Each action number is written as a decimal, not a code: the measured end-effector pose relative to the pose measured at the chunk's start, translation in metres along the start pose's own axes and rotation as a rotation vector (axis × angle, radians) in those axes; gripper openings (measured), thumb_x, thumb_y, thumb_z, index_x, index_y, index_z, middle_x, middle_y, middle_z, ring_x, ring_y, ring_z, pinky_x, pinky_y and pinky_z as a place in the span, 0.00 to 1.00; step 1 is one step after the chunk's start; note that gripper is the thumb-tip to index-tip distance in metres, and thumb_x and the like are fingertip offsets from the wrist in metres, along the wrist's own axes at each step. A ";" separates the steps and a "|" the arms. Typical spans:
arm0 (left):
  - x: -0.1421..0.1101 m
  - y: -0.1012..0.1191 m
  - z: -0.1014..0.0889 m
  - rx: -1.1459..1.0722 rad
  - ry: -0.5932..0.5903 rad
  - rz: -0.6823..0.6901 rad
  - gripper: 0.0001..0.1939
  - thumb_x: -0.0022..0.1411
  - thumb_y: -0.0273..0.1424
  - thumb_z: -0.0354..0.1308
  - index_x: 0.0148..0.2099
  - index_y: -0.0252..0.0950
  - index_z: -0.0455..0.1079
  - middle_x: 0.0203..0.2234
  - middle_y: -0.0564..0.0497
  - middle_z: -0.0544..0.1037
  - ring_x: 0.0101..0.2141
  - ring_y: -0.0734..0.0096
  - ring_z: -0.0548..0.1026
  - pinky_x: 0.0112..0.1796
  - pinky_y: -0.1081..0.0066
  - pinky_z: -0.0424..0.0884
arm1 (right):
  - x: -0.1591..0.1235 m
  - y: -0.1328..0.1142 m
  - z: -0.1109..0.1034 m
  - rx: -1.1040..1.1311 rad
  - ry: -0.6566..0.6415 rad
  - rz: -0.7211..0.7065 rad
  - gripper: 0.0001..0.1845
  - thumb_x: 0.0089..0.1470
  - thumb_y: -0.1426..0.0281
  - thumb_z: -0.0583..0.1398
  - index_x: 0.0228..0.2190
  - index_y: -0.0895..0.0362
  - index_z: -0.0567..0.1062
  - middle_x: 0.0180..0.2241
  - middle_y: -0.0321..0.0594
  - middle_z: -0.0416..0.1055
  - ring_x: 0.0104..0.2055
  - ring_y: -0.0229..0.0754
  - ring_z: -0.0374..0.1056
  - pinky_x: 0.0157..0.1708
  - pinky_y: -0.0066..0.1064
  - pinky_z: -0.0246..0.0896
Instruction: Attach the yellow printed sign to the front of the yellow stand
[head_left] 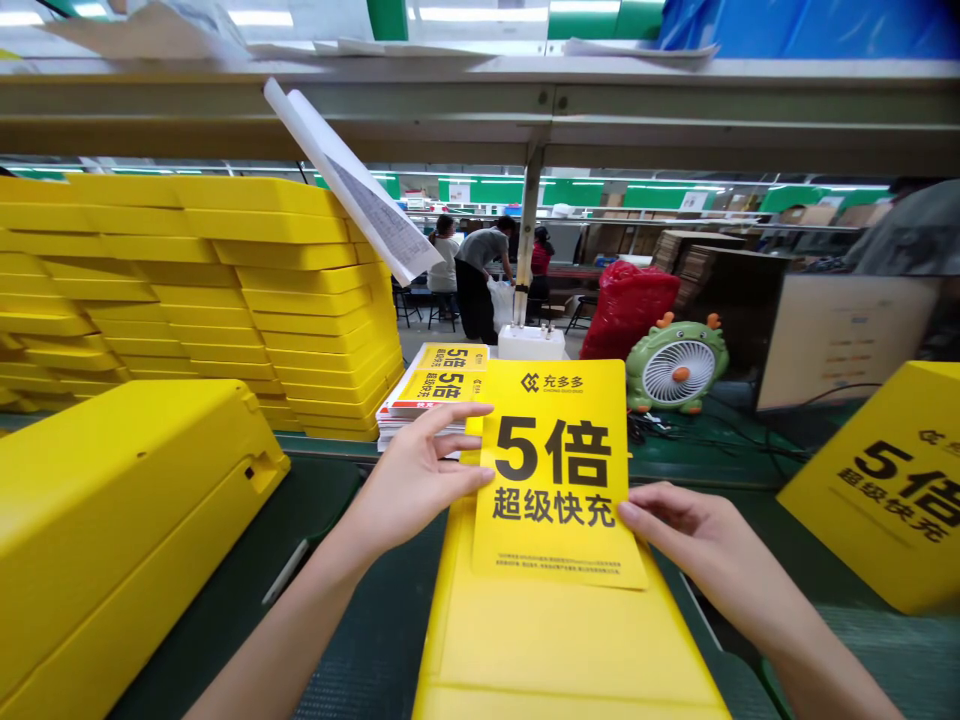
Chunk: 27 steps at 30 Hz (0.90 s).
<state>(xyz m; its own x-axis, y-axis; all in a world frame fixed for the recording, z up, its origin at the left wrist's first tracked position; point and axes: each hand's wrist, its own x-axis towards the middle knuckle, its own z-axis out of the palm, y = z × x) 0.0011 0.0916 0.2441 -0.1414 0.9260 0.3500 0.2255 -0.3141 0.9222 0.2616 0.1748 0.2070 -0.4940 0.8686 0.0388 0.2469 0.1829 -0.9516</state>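
Observation:
A yellow printed sticker sheet (559, 545) with large black characters lies over the far part of a yellow casing (555, 650) in front of me. My left hand (424, 470) grips the sheet's left edge between thumb and fingers. At its right edge, my right hand (679, 525) pinches the sheet with the thumb on top; its other fingers are partly hidden. The sheet's near edge looks slightly raised off the casing. Beyond my left hand is a stack of similar printed sheets (442, 385).
Yellow casings (300, 290) are piled at the left, with another casing (135, 520) nearer me. A labelled casing (892, 490) stands at the right. Behind are a small green fan (679, 365), a white charger-like block (531, 342) and a red bag (630, 305). A metal shelf beam (375, 115) crosses above.

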 end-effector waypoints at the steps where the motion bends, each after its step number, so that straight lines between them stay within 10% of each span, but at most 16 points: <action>1: 0.001 0.000 0.000 -0.002 0.000 -0.001 0.24 0.49 0.28 0.64 0.50 0.43 0.65 0.52 0.49 0.67 0.45 0.61 0.70 0.42 0.61 0.75 | 0.000 0.000 0.000 -0.002 0.000 0.001 0.22 0.47 0.54 0.60 0.41 0.52 0.75 0.41 0.41 0.75 0.44 0.47 0.70 0.43 0.34 0.67; 16: 0.001 -0.005 0.001 -0.031 0.016 -0.008 0.24 0.48 0.27 0.65 0.48 0.43 0.66 0.51 0.51 0.67 0.45 0.64 0.70 0.40 0.67 0.76 | 0.002 0.006 0.000 -0.042 0.030 -0.017 0.22 0.47 0.53 0.60 0.40 0.53 0.75 0.41 0.41 0.74 0.42 0.44 0.69 0.40 0.32 0.67; 27: -0.005 -0.007 0.001 -0.100 -0.001 0.052 0.23 0.50 0.28 0.64 0.49 0.41 0.65 0.53 0.48 0.65 0.46 0.61 0.70 0.41 0.61 0.77 | -0.021 0.027 0.002 -0.548 0.283 -0.392 0.19 0.57 0.58 0.50 0.47 0.49 0.70 0.42 0.39 0.71 0.48 0.45 0.63 0.44 0.35 0.63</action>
<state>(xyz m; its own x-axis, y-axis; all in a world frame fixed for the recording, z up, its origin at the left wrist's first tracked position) 0.0009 0.0894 0.2359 -0.1306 0.9083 0.3974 0.1356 -0.3807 0.9147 0.2773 0.1606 0.1803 -0.4156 0.7639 0.4936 0.5145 0.6450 -0.5650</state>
